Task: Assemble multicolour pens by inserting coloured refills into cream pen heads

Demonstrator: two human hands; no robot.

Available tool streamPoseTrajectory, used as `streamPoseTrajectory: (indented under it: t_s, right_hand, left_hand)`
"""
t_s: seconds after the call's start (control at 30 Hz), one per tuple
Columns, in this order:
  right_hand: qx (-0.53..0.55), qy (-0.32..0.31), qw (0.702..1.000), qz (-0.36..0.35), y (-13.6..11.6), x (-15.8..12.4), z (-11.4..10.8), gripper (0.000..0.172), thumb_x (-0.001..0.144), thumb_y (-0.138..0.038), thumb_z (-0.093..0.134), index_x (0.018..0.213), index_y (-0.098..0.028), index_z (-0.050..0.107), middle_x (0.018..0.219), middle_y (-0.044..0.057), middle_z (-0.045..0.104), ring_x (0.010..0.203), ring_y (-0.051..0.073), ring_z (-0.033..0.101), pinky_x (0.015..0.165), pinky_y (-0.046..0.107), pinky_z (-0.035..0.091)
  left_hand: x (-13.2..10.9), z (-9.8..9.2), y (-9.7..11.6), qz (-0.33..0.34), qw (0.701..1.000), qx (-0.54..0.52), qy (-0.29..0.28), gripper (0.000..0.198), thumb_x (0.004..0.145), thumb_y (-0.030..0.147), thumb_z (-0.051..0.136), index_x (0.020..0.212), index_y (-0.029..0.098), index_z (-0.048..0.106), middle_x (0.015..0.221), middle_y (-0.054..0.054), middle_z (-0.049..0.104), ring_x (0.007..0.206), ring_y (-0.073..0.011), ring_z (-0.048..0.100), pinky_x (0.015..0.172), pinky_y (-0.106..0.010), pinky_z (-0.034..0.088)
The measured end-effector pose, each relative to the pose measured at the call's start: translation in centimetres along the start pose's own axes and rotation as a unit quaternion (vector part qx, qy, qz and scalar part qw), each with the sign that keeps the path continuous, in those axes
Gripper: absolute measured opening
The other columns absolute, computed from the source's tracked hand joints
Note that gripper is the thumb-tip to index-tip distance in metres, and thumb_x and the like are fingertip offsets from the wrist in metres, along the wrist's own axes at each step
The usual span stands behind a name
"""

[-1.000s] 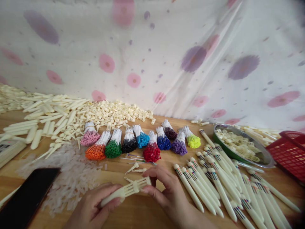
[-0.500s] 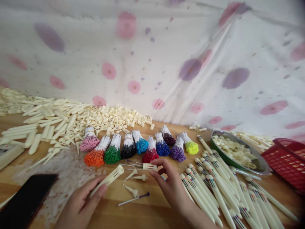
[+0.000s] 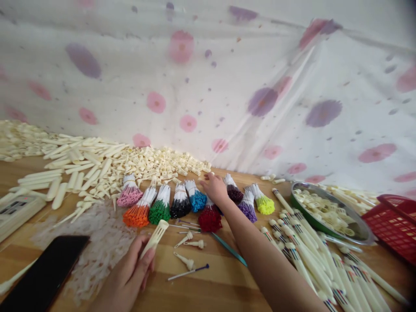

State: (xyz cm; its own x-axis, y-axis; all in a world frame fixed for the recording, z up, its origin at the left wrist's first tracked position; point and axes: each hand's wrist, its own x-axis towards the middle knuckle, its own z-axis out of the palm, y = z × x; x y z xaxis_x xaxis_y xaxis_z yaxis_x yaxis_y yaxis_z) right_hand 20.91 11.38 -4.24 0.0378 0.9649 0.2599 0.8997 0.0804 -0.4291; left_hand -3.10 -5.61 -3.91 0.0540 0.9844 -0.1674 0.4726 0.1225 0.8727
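My left hand (image 3: 138,264) is closed around a cream slotted pen barrel (image 3: 156,238), its slotted end pointing up and away. My right hand (image 3: 214,187) reaches over the row of refill bundles, fingertips near a small cream piece at the edge of the heap of cream parts (image 3: 169,162); what its fingers hold, if anything, is too small to make out. Its wrist hides part of the blue bundle, beside the red bundle (image 3: 210,219) and the light blue bundle (image 3: 196,197). Cream tips (image 3: 185,261) and a purple-ended refill (image 3: 188,272) lie between my arms.
A phone (image 3: 45,271) and small clear sleeves (image 3: 97,255) lie left. Finished-looking multicolour pens (image 3: 302,242) are piled right, beside a metal bowl (image 3: 364,225) and a red basket (image 3: 393,221). A teal strip (image 3: 230,249) lies under my right forearm.
My right hand has moved up and away to the far heap, and the slotted cream piece is no longer seen in front of it. My left hand still holds the barrel. The view has shifted slightly.
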Motion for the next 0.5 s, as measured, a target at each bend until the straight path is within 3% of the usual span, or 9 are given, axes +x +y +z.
streamPoseTrajectory:
  t_s: [0.23, 0.4, 0.5]
  right_hand:
    - [0.003, 0.026, 0.999, -0.03, 0.2, -1.9, -1.8, 0.016, 0.085, -0.026, 0.055, 0.097, -0.016, 0.059, 0.096, 0.007, 0.066, 0.099, 0.023, 0.053, 0.084, 0.034, 0.041]
    - [0.016, 0.027, 0.998, -0.05, 0.0, -2.8, -2.3, 0.013, 0.083, -0.025, 0.055, 0.092, -0.018, 0.06, 0.094, 0.007, 0.067, 0.096, 0.023, 0.055, 0.082, 0.033, 0.041]
    - [0.027, 0.022, 0.997, -0.067, -0.7, -3.1, -2.5, 0.014, 0.084, -0.026, 0.053, 0.092, -0.018, 0.06, 0.092, 0.007, 0.067, 0.093, 0.023, 0.056, 0.079, 0.034, 0.042]
  left_hand:
    - [-0.7, 0.9, 0.4, 0.004, 1.0, 0.001, 0.019, 0.032, 0.085, 0.053, 0.034, 0.088, 0.024, 0.048, 0.05, 0.008, 0.048, 0.048, -0.0157, 0.053, 0.053, -0.025, 0.041]
    - [-0.6, 0.6, 0.1, 0.017, 1.0, 0.018, -0.004, 0.029, 0.082, 0.051, 0.039, 0.088, 0.025, 0.05, 0.06, 0.004, 0.06, 0.058, -0.0177, 0.06, 0.058, -0.025, 0.045]
    - [-0.6, 0.7, 0.0, 0.026, 1.0, 0.01, 0.015, 0.028, 0.081, 0.051, 0.041, 0.089, 0.025, 0.05, 0.071, 0.001, 0.066, 0.068, -0.0191, 0.063, 0.062, -0.025, 0.047]
